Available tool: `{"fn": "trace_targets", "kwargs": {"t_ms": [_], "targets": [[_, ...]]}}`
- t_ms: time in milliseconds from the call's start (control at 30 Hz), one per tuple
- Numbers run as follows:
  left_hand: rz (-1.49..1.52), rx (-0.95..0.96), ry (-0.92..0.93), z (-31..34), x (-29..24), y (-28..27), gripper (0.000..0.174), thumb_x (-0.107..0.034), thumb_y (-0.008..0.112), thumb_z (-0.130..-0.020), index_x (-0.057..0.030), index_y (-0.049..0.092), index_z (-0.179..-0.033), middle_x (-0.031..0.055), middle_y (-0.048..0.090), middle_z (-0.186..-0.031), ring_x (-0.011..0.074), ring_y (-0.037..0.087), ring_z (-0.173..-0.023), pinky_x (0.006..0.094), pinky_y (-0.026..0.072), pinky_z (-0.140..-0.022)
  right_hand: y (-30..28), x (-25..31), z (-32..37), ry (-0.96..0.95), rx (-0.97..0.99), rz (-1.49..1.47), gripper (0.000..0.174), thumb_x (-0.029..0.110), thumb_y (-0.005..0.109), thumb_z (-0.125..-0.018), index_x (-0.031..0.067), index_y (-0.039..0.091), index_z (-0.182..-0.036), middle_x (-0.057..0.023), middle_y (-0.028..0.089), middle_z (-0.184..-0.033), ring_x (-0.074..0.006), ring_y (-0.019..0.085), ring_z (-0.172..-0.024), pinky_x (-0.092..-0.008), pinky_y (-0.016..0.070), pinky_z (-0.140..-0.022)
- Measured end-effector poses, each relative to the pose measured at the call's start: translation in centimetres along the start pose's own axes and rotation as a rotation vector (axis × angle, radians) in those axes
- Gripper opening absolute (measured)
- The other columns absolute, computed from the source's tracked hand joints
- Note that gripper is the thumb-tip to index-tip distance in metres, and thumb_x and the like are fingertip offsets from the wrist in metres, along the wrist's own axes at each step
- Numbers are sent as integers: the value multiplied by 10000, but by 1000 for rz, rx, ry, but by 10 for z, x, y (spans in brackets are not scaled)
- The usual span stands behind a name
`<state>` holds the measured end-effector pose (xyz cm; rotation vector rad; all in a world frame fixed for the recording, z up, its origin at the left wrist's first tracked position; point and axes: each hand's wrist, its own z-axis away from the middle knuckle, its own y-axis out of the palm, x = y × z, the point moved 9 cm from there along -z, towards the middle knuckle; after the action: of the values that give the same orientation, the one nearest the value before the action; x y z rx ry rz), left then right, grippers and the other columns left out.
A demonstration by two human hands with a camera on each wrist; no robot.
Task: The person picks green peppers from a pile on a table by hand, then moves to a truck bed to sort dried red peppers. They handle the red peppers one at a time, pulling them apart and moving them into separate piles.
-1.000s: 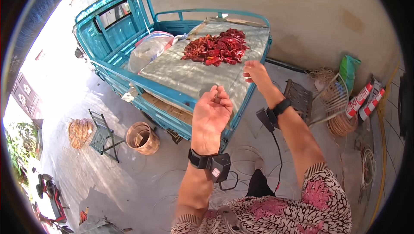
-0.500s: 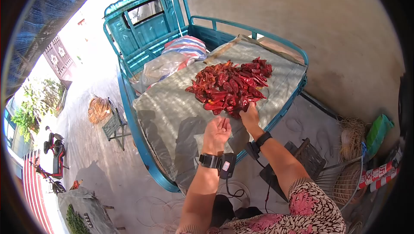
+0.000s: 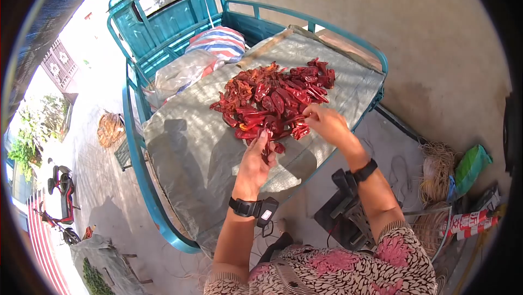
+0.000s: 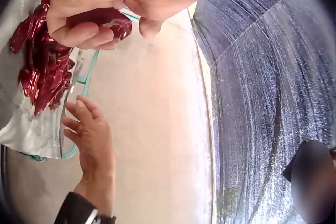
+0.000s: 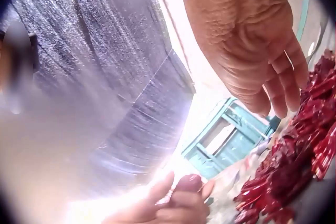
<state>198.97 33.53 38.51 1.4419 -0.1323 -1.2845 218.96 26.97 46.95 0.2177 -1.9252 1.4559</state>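
A heap of dried red chili peppers (image 3: 278, 96) lies on a grey sheet (image 3: 190, 170) over the bed of a teal cargo tricycle. At the near side of the heap, my left hand (image 3: 253, 168) curls its fingers round a dark red pepper (image 4: 116, 22), gripping it against the palm. My right hand (image 3: 331, 126) hovers at the heap's right edge. In the left wrist view the fingers (image 4: 81, 111) of this hand are loosely spread with nothing between them. In the right wrist view its fingers hang beside the red heap (image 5: 294, 161).
Teal side rails (image 3: 136, 148) border the tricycle bed. A striped sack (image 3: 220, 43) and a clear plastic bag (image 3: 182, 72) lie toward the cab. At the lower right stand a dark chair (image 3: 343, 216), a green bag (image 3: 473, 170) and red-and-white tubes (image 3: 471, 222).
Both hands have come forward to the heap. The left hand, empty and palm up before, now grips a pepper. The right hand reached into the heap's near edge, then drew slightly up and away.
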Motion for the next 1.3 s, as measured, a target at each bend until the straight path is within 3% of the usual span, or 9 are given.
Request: {"fn": "trace_targets", "kwargs": {"t_ms": [133,333,633,767,900,1000,1133,1167,1300], "targets": [[149,-12,78,-6,-15,2,213,-311,586,-1041,-110,644,-1085,28,683,-929,141,619,-719,280,510,-647,23,-69,-65,148,25,439,412,277,665,-874,96,604,-1239,-143,706,-1135,-342,666,-1064,-453,518,-892],[-84,-57,188,-38,-27,-15,268,-65,649,-964,-29,592,-1223,71,680,-1080,189,669,-972,328,544,-906,65,-103,-95,106,76,389,375,249,656,-859,84,585,-1188,-164,682,-1126,-362,652,-1092,-496,508,-901],[-161,-210,140,-56,-43,-21,388,-99,636,-961,-64,557,-1338,35,654,-1177,159,630,-1055,349,519,-948,14,-16,-94,-6,128,205,478,189,664,-791,97,553,-1246,-176,669,-907,-354,663,-933,-451,491,-794],[-280,-179,162,-76,-50,-23,314,-199,639,-1010,-99,608,-1307,2,656,-1168,135,627,-1043,399,539,-894,8,28,-93,-118,228,-140,451,199,677,-825,78,536,-1236,-115,637,-837,-247,633,-796,-384,484,-755],[-186,-116,346,-89,-64,-25,535,-180,651,-997,-21,456,-1468,73,531,-1408,184,598,-1150,381,527,-955,27,40,-100,-199,328,-254,391,48,689,-884,54,522,-1237,-10,621,-887,-71,557,-777,-257,473,-684],[-823,-284,621,-90,-80,-27,626,-199,672,-988,-50,383,-1524,70,549,-1399,191,538,-1247,386,480,-1022,42,35,-108,-246,375,-320,400,52,697,-888,51,515,-1244,-13,638,-902,-70,560,-787,-259,471,-686],[-699,-15,211,-92,-42,1,568,-113,667,-976,-30,429,-1484,62,598,-1315,160,564,-1171,297,466,-986,75,22,-108,-109,596,-470,290,141,635,-990,36,531,-1241,-31,661,-907,-74,602,-715,-265,506,-650],[-767,117,324,-94,-38,14,432,-84,612,-1003,-2,500,-1412,41,638,-1205,109,583,-1086,263,477,-931,84,15,-109,-143,625,-502,261,194,589,-1026,38,553,-1232,-36,665,-902,-79,614,-704,-266,510,-639],[-776,-174,32,-79,-35,4,308,-66,551,-1024,13,569,-1321,15,667,-1087,66,590,-989,236,484,-870,83,-14,-118,-154,694,-576,310,308,497,-1081,44,637,-1163,-47,672,-888,-89,638,-711,-255,526,-640]]}}
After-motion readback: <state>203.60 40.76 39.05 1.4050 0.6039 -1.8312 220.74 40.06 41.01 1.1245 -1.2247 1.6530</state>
